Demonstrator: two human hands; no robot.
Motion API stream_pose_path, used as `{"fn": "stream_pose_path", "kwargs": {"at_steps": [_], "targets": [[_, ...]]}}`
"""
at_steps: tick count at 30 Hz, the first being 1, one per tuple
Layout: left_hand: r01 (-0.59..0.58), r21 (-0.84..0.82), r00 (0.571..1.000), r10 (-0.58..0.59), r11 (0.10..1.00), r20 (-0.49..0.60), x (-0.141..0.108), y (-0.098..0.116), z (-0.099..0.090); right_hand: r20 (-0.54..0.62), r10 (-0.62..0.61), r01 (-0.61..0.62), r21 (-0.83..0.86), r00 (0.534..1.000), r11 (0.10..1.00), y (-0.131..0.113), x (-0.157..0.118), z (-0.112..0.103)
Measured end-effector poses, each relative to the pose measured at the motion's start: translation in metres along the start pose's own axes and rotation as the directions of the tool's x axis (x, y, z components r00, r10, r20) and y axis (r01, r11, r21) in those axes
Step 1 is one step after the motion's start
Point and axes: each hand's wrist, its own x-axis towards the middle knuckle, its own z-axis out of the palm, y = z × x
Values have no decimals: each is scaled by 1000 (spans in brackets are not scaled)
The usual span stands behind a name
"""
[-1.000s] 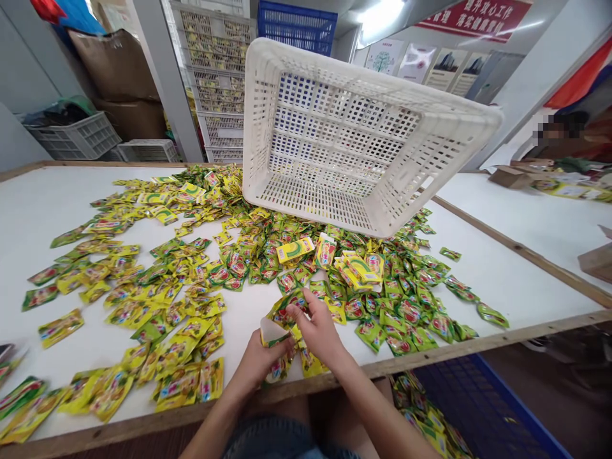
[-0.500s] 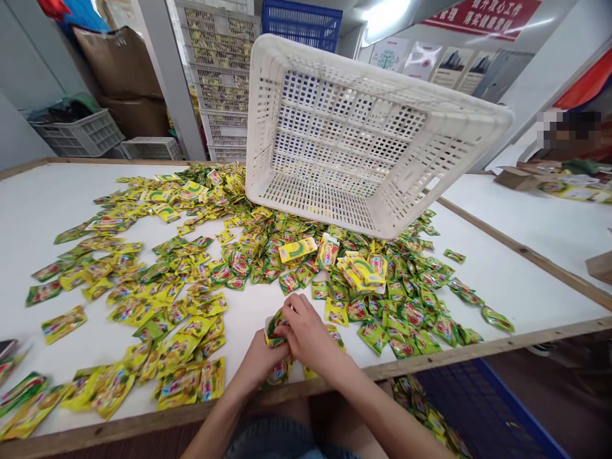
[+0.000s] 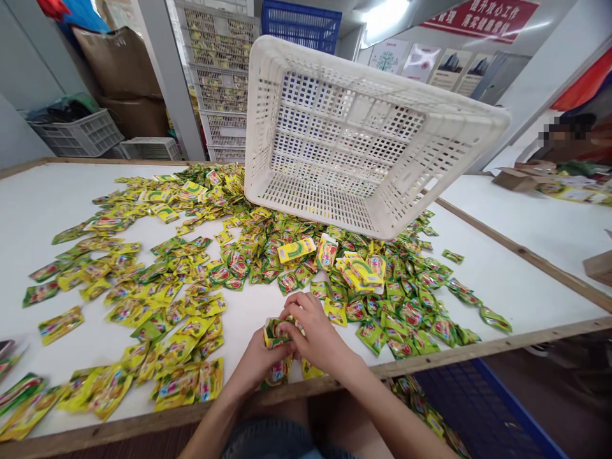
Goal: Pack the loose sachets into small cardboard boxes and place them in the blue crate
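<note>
Near the front edge of the table, my left hand (image 3: pixel 258 360) is closed around a small open carton (image 3: pixel 268 342), its white and yellow edge showing. A green packet with red print (image 3: pixel 276 329) sits at the carton's mouth. My right hand (image 3: pixel 318 335) bends over it, thumb and fingers closed on the packet; a bit of yellow shows beneath these fingers. Beyond the hands lie several yellow cartons (image 3: pixel 361 271), one lying flat (image 3: pixel 296 250) on the packets. Green packets (image 3: pixel 411 315) spread to the right, yellow packets (image 3: pixel 176 350) to the left.
A white plastic basket (image 3: pixel 382 220) rests tilted on the packet heap, its opening towards me. Stacked white crates (image 3: pixel 224 95) stand behind the table. A wooden strip (image 3: pixel 526 255) edges the right side. Below right is a blue crate (image 3: pixel 497 408); a person is at far right.
My right hand has shifted slightly and its fingers have moved over the packet at the carton's mouth. The view has drifted a little; the heap and basket stay as they were.
</note>
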Motion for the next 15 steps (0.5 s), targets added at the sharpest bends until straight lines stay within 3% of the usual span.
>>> {"fn": "stream_pose_path", "kwargs": {"at_steps": [3,8,11,15], "targets": [[-38,45,998,40,998,-44,0,0,2,49,-18,18,-11,999,1000,-3,-6,7],[-59,97,998,61,994,-21,-2,0,-1,116,-16,8,63,993,998,-3,-11,18],[-27,127,997,37,992,-72,-4,-3,-8,64,95,-109,262,993,959,5,-16,21],[-48,135,994,60,990,-88,-8,-11,-16,24,237,-205,587,971,783,13,-28,31]]}}
